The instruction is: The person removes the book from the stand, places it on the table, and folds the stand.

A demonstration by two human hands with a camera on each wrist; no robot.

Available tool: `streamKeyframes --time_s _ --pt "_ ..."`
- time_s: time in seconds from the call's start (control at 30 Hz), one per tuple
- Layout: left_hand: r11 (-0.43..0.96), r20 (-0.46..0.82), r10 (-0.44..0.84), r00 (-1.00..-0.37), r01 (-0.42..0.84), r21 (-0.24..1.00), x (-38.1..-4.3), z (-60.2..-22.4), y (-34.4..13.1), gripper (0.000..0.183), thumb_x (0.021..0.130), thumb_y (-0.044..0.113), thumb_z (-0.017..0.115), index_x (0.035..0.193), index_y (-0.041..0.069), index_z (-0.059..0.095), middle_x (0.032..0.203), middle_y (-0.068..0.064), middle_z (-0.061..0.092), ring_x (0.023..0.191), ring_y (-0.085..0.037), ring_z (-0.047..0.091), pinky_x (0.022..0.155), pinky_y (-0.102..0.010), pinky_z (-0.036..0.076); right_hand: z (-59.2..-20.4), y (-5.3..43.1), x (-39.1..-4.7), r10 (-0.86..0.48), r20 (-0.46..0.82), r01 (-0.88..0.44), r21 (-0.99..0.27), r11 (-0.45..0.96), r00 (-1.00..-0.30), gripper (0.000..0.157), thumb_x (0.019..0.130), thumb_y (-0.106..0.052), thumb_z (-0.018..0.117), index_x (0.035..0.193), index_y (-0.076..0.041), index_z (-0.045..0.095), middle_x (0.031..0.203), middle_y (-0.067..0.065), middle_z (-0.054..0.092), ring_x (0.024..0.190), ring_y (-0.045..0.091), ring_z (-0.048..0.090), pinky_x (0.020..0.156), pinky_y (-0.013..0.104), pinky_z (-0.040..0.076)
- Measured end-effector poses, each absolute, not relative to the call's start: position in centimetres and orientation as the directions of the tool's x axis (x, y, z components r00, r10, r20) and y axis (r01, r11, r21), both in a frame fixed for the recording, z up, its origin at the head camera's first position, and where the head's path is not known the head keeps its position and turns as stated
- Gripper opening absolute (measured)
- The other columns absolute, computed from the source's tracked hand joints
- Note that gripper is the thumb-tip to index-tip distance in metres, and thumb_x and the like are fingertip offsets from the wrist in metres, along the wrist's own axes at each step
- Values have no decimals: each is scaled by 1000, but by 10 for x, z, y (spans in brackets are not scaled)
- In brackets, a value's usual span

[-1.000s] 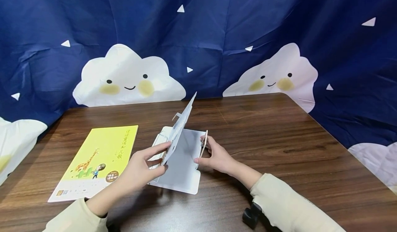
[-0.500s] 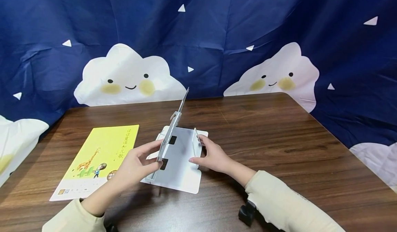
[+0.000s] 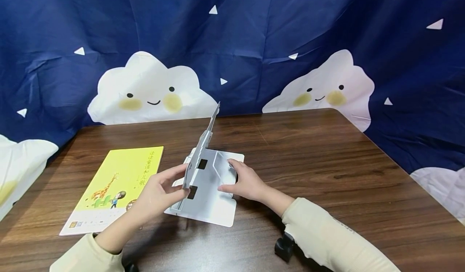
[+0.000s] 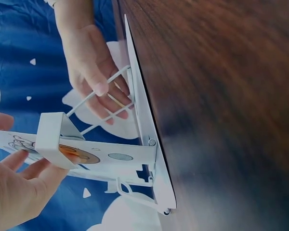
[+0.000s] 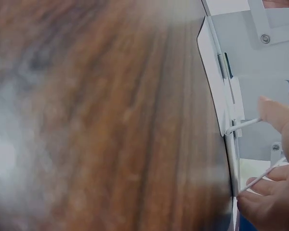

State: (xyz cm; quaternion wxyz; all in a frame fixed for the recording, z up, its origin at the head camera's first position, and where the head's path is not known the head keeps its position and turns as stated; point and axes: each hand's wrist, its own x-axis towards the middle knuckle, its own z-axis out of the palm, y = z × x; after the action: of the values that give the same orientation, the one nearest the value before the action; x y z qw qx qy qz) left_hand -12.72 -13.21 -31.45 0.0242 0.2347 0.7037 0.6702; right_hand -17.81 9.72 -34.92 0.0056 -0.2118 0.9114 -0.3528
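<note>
A white metal folding book stand stands part-unfolded on the table, its base plate [image 3: 218,213] flat and its back panel [image 3: 197,157] raised, leaning to the right at the top. My left hand [image 3: 158,193] grips the lower edge of that panel between thumb and fingers. Over the base's right part, my right hand [image 3: 250,183] holds the wire support [image 5: 243,125], thumb on one rod and fingers by the other. In the left wrist view, the support slants from the base plate towards the panel, and a white ledge bracket [image 4: 49,137] juts out near the left fingers.
A yellow children's book [image 3: 120,171] with a giraffe on its cover lies flat left of the stand, partly behind the left forearm. Brown wood-grain table [image 3: 327,163] extends to the right. A dark blue curtain [image 3: 239,34] with clouds hangs behind the table.
The wire support has swung left, down towards the panel, with my right hand following. My left hand has shifted slightly left and the panel stands more edge-on, uncovering two dark slots in the base.
</note>
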Motion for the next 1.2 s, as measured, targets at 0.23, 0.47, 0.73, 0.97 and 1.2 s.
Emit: streamKeyframes --time_s 0.23,0.47,0.73,0.97,1.2 --pt "-24 285 364 -887 297 955 -127 -314 -132 53 69 -18 52 120 -10 42 118 -26 44 96 -20 53 72 -34 47 -352 98 -177 -402 114 -381 -622 684 -908 82 66 -34 72 127 5 34 125 20 39 115 28 37 93 36 31" --pt "-36 266 368 -891 272 962 -126 -314 -132 53 69 -18 51 121 -10 41 120 -26 42 93 -27 55 72 -36 47 -357 97 -177 -425 144 -427 -563 708 -894 83 66 -36 72 126 7 35 124 21 41 114 29 38 93 37 31" --pt "-21 249 360 -899 259 966 -126 -314 -132 53 69 -18 51 121 -10 41 121 -28 40 92 -32 54 72 -35 47 -360 96 -177 -438 157 -450 -525 722 -885 82 66 -38 71 125 7 36 124 19 42 114 28 38 93 36 31" --pt "-11 267 359 -894 282 959 -126 -313 -131 52 69 -16 51 120 -9 42 120 -27 42 94 -26 55 73 -38 47 -361 94 -176 -454 139 -464 -457 759 -880 79 68 -40 69 124 7 38 125 19 41 115 29 36 93 37 30" --pt "15 284 348 -893 309 951 -126 -313 -130 51 69 -15 52 119 -8 44 117 -24 46 96 -21 54 71 -35 47 -361 93 -173 -449 135 -458 -457 762 -883 78 69 -40 68 124 7 38 125 19 41 116 29 35 94 38 30"
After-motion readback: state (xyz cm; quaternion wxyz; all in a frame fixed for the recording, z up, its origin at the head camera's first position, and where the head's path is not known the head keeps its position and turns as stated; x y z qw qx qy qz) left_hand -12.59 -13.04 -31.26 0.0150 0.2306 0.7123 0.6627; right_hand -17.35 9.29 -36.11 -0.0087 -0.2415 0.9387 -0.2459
